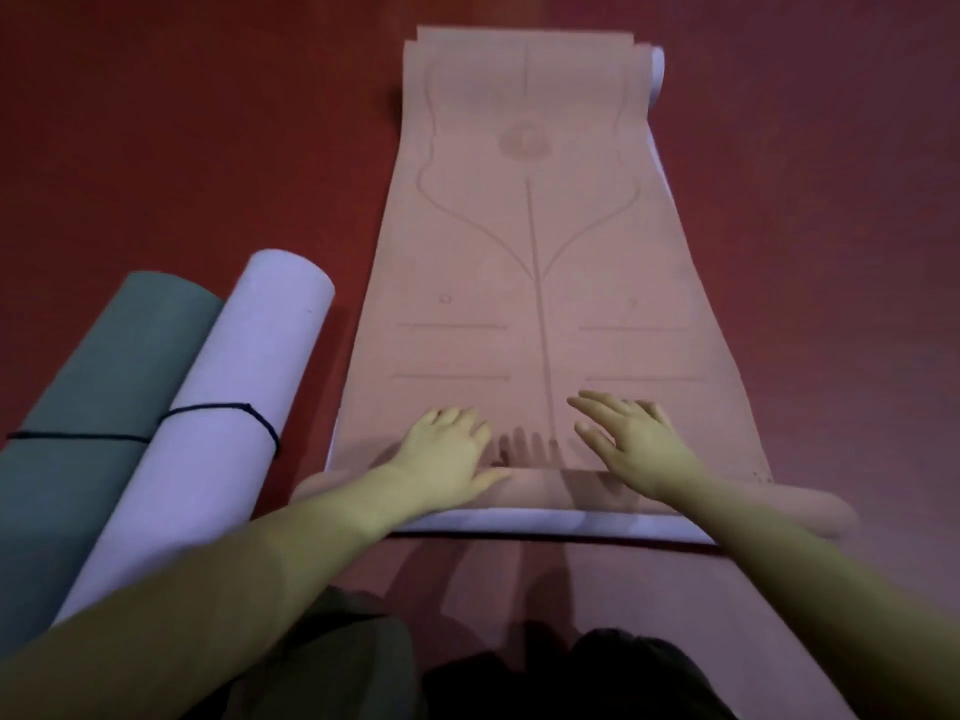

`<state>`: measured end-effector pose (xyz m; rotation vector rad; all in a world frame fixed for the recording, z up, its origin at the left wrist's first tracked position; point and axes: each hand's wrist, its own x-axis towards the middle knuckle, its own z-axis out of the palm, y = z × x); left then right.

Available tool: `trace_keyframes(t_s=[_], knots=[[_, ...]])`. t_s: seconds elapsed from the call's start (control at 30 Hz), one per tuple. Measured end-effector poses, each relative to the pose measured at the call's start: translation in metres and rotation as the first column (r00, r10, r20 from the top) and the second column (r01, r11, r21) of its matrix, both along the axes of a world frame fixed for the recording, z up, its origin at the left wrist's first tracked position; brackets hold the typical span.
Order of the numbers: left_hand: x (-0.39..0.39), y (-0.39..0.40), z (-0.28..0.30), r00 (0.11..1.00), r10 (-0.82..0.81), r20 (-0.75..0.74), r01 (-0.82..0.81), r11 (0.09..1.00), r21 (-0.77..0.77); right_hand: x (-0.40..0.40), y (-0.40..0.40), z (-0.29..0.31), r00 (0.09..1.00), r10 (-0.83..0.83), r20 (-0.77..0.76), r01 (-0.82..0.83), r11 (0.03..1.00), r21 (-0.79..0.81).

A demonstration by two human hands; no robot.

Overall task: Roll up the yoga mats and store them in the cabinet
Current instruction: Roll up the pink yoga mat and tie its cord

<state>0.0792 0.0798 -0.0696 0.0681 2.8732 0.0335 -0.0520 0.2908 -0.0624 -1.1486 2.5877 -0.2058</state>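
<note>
Hands (445, 449) (631, 443) press flat, fingers straight, on pink mat (535, 283) roll.

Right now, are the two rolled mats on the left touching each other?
Touching. The head view shows the green rolled mat and the lavender rolled mat lying side by side with no floor visible between them, and one dark cord around both.

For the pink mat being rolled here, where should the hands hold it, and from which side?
On the rolled near end of the pink mat, from the person's side, palms over the top. The roll lies crosswise and is wide, so the left hand and right hand, set apart either side of the centre line, could push it evenly toward the far end.
</note>
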Motion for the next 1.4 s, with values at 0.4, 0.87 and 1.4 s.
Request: trace_keyframes(t_s=[0.4,0.87,1.4], knots=[[-0.036,0.000,-0.065,0.988,0.112,-0.109,-0.120,0.990,-0.073,0.004,0.018,-0.068,0.927,0.267,-0.264,-0.316,0.935,-0.164],[0.004,0.022,-0.102,0.949,0.131,-0.287,-0.145,0.989,-0.029,-0.025,0.012,-0.082,0.963,0.147,-0.225,-0.160,0.986,-0.040],[0.001,0.012,-0.112,0.870,-0.082,-0.486,0.005,0.987,-0.158,0.035,0.035,-0.122,0.916,-0.154,-0.371,0.088,0.978,-0.190]])
